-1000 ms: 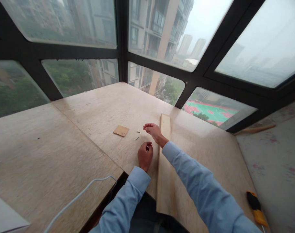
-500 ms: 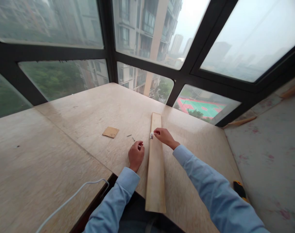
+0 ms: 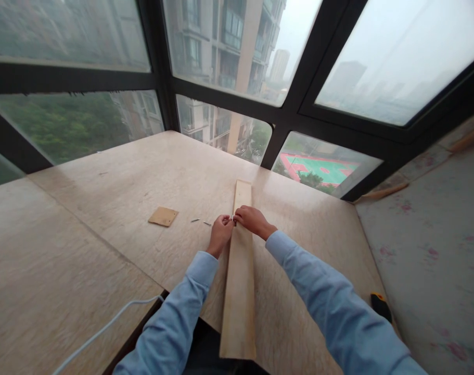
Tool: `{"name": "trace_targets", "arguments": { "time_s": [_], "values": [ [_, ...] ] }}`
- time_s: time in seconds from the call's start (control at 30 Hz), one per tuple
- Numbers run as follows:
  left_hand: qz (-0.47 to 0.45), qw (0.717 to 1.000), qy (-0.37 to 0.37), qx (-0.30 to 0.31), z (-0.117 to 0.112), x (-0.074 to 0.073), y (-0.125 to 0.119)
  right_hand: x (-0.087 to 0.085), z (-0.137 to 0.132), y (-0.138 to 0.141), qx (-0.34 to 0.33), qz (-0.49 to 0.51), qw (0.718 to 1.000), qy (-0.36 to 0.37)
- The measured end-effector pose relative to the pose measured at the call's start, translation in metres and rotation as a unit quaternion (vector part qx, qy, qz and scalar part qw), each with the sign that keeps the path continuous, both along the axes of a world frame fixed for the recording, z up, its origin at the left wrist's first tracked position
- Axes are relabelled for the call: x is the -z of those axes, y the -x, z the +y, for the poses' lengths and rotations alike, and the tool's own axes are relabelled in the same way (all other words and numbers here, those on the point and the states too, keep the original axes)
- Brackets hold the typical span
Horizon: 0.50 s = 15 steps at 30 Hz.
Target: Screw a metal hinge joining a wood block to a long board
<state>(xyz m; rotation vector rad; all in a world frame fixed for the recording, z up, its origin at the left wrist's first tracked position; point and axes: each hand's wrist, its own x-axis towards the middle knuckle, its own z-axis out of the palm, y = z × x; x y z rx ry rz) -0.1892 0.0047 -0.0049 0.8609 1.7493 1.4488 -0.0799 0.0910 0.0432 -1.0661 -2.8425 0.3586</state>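
Window frame [image 3: 291, 112]: dark, meets in corner ahead; apartment block [image 3: 221, 49], hazy sky and green-and-red sports court [image 3: 318, 169] outside.
Tabletop [image 3: 84, 198]: pale, marbled, seam running diagonally on left.
Wall [image 3: 435, 281]: floral paper, right side.
Sleeves [image 3: 318, 291]: light blue, both arms reaching forward.
Plank [image 3: 239, 302]: pale wood, lies lengthwise on tabletop, near end at table edge.
Cable [image 3: 143, 301]: white, curves along lower left.
Right hand [image 3: 252, 220]: over plank, fingers pinched together on metal piece.
Left hand [image 3: 220, 234]: just left of plank, fingertips meeting right hand's; cannot tell if they grip metal piece too.
Handle [image 3: 381, 307]: black and yellow, by wall, partly hidden.
Wood square [image 3: 163, 216]: flat on tabletop, left of hands, small holes at right side.
Metal piece [image 3: 234, 221]: at plank's left edge, between both hands' fingertips, mostly covered.
Screws [image 3: 195, 220]: two, lying between wood square and left hand.
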Motion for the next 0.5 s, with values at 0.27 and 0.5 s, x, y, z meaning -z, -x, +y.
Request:
{"name": "trace_targets", "arguments": {
  "time_s": [0.27, 0.5],
  "values": [
    [0.072, 0.997, 0.027, 0.013, 0.013, 0.006, 0.008, 0.001, 0.003, 0.000, -0.013, 0.022, 1.000, 0.013],
    [0.075, 0.997, 0.030, 0.008, 0.013, 0.008, 0.009, 0.001, 0.016, -0.003, 0.002, 0.125, 0.991, 0.036]
  ]
}}
